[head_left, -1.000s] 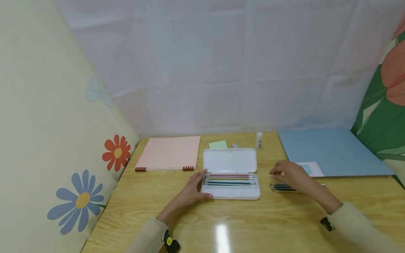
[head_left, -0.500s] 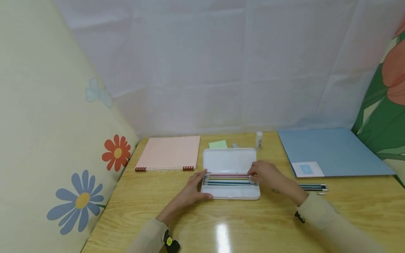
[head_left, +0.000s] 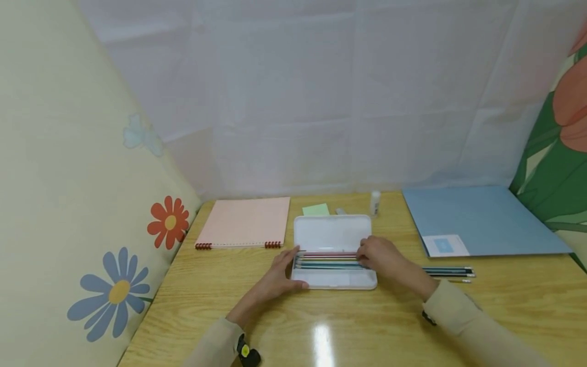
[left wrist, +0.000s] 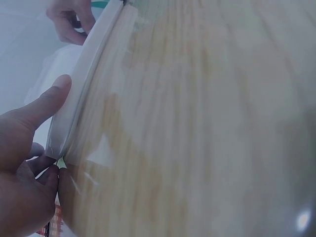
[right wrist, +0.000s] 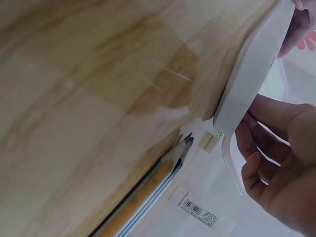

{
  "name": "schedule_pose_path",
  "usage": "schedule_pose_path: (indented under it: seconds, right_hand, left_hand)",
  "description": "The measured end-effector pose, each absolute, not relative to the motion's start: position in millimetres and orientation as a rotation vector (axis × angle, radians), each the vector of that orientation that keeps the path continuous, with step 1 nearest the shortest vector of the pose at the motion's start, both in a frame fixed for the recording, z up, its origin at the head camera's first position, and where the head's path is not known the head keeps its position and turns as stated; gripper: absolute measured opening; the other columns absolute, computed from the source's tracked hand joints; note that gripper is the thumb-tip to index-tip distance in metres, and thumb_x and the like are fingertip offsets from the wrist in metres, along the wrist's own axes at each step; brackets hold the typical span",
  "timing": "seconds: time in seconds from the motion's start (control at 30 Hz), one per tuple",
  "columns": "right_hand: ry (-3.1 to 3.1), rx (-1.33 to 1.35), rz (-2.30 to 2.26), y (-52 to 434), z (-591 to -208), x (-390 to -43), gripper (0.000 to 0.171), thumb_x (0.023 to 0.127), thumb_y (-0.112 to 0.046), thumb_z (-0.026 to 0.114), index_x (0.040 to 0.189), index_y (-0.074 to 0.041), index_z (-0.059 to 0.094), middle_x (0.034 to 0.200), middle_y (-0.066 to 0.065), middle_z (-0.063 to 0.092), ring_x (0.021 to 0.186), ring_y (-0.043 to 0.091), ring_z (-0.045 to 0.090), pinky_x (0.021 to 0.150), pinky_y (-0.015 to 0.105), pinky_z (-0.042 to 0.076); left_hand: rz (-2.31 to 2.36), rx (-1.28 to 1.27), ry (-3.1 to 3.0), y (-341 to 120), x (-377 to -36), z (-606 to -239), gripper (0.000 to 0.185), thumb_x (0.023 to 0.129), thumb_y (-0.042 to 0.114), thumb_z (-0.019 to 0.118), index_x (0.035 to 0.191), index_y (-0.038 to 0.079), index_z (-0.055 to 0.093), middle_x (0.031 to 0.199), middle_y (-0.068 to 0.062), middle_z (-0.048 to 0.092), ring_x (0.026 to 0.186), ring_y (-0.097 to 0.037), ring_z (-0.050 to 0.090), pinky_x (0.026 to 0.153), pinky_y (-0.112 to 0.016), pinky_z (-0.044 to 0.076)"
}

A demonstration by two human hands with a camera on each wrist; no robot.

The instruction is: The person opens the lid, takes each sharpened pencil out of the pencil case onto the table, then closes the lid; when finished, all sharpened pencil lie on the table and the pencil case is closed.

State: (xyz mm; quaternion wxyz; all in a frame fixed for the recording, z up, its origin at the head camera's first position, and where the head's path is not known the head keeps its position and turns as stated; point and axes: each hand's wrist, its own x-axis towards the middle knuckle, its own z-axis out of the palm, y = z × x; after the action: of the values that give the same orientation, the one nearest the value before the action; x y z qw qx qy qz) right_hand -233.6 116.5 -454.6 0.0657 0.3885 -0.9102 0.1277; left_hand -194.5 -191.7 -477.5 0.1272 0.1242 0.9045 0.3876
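A white pencil case point(head_left: 327, 279) lies on the table with its lid raised. Several coloured pencils point(head_left: 321, 265) rest side by side in its back part. My left hand point(head_left: 277, 279) grips the left end, thumb on the front edge point(left wrist: 81, 94) and fingers round the back corner. My right hand point(head_left: 387, 259) reaches into the right end, curled fingers over the pencil ends. The case wall point(right wrist: 259, 74) hides its fingertips in the right wrist view, so I cannot tell whether they pinch a pencil. Beside my right forearm lie several more pencils point(head_left: 451, 271), one yellow.
A pink spiral notebook point(head_left: 247, 219) lies back left, and a blue folder point(head_left: 490, 219) with a white label back right. Behind the lid are a green paper note point(head_left: 315, 209), a small grey object point(head_left: 341, 211) and an upright glue stick point(head_left: 375, 203).
My right hand has moved left from above the loose pencils on the table to the right end of the case, then slightly further in. My left hand has stayed on the case.
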Motion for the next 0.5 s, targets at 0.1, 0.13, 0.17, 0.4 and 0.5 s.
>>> schedule_pose_path:
  seconds: [0.1, 0.13, 0.17, 0.4, 0.5]
  right_hand:
    - [-2.738, 1.177, 0.380, 115.6, -453.2, -231.8, 0.004, 0.078, -0.009, 0.079, 0.079, -0.011, 0.075, 0.071, -0.003, 0.059, 0.065, 0.012, 0.051, 0.059, 0.025, 0.044]
    - [-2.738, 1.177, 0.379, 115.4, -452.9, -231.1, 0.004, 0.078, -0.009, 0.079, 0.079, -0.011, 0.075, 0.071, -0.003, 0.059, 0.065, 0.012, 0.051, 0.059, 0.025, 0.044]
    - [-2.736, 1.177, 0.379, 115.2, -452.7, -231.0, 0.004, 0.078, -0.009, 0.079, 0.079, -0.011, 0.075, 0.071, -0.004, 0.059, 0.065, 0.012, 0.051, 0.059, 0.025, 0.044]
    - [-2.716, 1.191, 0.340, 114.1, -452.7, -230.3, 0.007, 0.076, -0.009, 0.080, 0.075, -0.012, 0.073, 0.069, -0.004, 0.057, 0.065, 0.013, 0.050, 0.059, 0.026, 0.043]
    - [-2.753, 1.178, 0.305, 112.8, -451.5, -229.4, 0.008, 0.076, -0.011, 0.081, 0.074, -0.012, 0.072, 0.069, -0.004, 0.056, 0.064, 0.013, 0.050, 0.060, 0.027, 0.043]
  left_hand:
    - [1.131, 0.370, 2.629, -192.3, -194.5, -478.0, 0.098, 0.077, 0.045, 0.079, 0.154, 0.023, 0.023, 0.156, -0.014, 0.020, 0.143, -0.038, 0.016, 0.110, -0.062, 0.021]
    - [1.131, 0.371, 2.628, -192.4, -194.6, -478.1, 0.098, 0.077, 0.045, 0.079, 0.154, 0.023, 0.023, 0.157, -0.014, 0.020, 0.143, -0.038, 0.016, 0.110, -0.062, 0.020]
    - [1.132, 0.371, 2.627, -192.5, -194.7, -478.2, 0.099, 0.077, 0.045, 0.079, 0.154, 0.023, 0.022, 0.157, -0.014, 0.020, 0.143, -0.038, 0.016, 0.110, -0.062, 0.020]
    - [1.120, 0.367, 2.639, -191.6, -195.6, -478.2, 0.100, 0.076, 0.046, 0.079, 0.154, 0.022, 0.023, 0.157, -0.014, 0.020, 0.143, -0.037, 0.016, 0.111, -0.061, 0.021]
    - [1.121, 0.372, 2.644, -191.5, -195.7, -478.1, 0.100, 0.075, 0.046, 0.080, 0.154, 0.020, 0.024, 0.156, -0.016, 0.021, 0.142, -0.039, 0.017, 0.110, -0.061, 0.022]
